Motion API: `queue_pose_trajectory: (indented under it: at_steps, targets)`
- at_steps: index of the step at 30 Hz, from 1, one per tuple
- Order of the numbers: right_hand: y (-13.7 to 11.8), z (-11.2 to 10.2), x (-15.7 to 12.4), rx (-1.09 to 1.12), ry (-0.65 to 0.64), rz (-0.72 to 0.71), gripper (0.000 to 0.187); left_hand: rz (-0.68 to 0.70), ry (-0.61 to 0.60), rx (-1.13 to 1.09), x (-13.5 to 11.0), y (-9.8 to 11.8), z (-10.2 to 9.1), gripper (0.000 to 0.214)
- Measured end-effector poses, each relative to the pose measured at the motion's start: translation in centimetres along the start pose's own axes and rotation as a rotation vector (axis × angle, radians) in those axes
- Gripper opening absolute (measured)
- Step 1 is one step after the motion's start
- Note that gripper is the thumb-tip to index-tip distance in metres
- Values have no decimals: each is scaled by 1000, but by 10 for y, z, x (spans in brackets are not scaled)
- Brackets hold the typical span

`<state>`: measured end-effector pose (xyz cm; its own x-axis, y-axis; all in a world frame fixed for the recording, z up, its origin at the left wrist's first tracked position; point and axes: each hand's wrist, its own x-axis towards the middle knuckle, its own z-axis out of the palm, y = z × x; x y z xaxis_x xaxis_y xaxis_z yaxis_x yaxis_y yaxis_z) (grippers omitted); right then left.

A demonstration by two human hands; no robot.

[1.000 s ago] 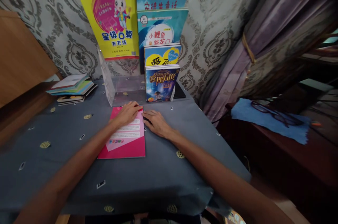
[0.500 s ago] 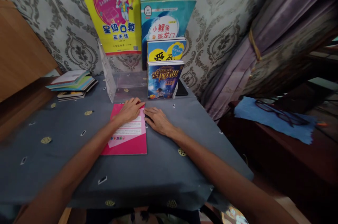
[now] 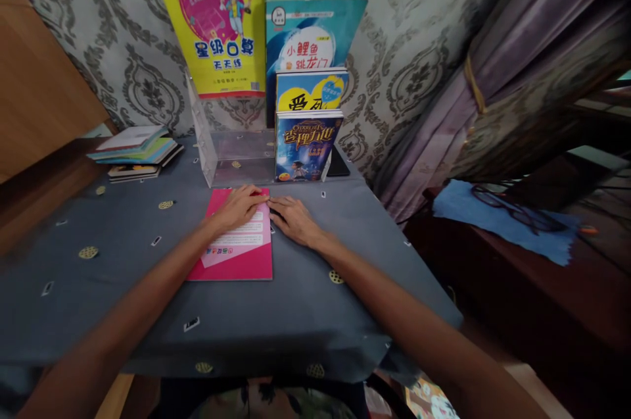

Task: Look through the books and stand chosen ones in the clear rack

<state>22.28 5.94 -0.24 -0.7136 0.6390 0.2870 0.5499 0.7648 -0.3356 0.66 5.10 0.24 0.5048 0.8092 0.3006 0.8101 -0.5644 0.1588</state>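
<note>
Head view: stack [image 3: 135, 152] far left, untouched. Left hand [image 3: 240, 205] still flat and open on the far end of the booklet [image 3: 236, 254]. Right hand [image 3: 294, 218] open on cloth [image 3: 123, 261], fingertips at booklet's right edge. Nothing gripped. Booklet unmoved, mid-table, just near of stand [image 3: 207, 149].

Pink booklet [image 3: 235, 254] lies flat on grey tablecloth [image 3: 276, 320].

The pink book [image 3: 235, 249] looks like shiny paper, the grey tablecloth [image 3: 276, 314] under it is soft matt cloth, and the stand [image 3: 236, 156] behind it is clear plastic.
</note>
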Motion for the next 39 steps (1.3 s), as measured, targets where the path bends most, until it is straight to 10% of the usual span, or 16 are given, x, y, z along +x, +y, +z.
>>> queue_pose_trajectory:
  at_steps: [39]
  targets:
    - [1, 2, -4, 24, 11, 10, 39, 259, -130, -252, -100, 97, -50, 39]
